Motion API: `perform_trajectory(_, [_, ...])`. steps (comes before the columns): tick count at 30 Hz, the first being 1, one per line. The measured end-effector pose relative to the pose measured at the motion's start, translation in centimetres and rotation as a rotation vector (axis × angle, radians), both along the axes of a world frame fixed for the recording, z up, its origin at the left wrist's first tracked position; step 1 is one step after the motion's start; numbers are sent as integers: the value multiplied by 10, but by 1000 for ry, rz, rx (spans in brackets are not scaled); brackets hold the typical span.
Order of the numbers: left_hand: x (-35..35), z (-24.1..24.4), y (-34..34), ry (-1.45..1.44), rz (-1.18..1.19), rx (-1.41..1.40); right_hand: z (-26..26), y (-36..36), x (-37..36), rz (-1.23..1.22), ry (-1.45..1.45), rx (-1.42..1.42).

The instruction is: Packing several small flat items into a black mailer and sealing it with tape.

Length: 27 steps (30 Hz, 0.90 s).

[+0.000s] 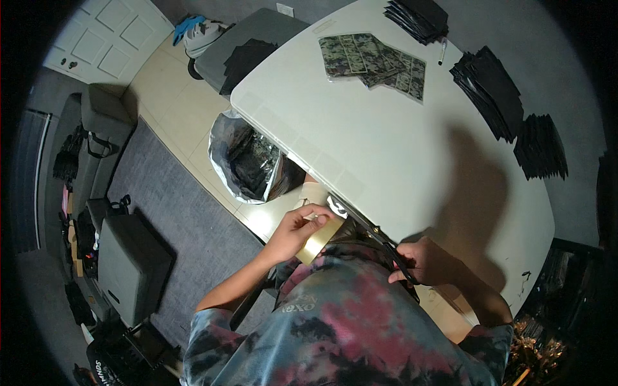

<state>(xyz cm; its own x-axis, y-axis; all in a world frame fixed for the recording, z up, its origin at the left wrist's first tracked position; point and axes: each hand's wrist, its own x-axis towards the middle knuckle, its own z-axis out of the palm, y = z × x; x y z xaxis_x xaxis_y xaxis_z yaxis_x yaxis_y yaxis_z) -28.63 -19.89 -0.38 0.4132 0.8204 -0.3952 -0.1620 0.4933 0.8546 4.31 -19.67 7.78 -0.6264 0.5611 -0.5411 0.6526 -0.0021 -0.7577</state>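
Note:
My left hand (299, 231) grips a roll of yellowish adhesive tape (318, 241) in front of my lap, just off the table's near edge. In my right hand (427, 263) is a pair of black scissors (384, 239), with my fingers at the handles. Their blades point up and left along the table edge, their tips near the tape roll. Whether the blades are parted is hard to see. Across the white table (376, 144) lie several overlapping camouflage-patterned packets (369, 60) in clear wrapping.
Stacks of black bags (490, 91) line the table's far right side, with a white marker (442, 51) beside them. A lined bin (246, 159) holding dark plastic stands below the table's left edge. Left of it are a grey carpet (178, 217) and a grey ottoman (130, 265).

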Motion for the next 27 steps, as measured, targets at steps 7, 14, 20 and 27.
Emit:
perform_trajectory(7, [-9,8,-26,121,-109,160,28,2,31,81,-89,107])
perform_trajectory(14, [10,-4,-38,98,4,352,37,26,91,-285,-620,414])
perform_trajectory(20, [34,3,-39,69,41,372,25,10,34,-232,-684,1214])
perform_trajectory(27, [49,6,-42,71,-76,386,-7,19,-46,-127,281,435])
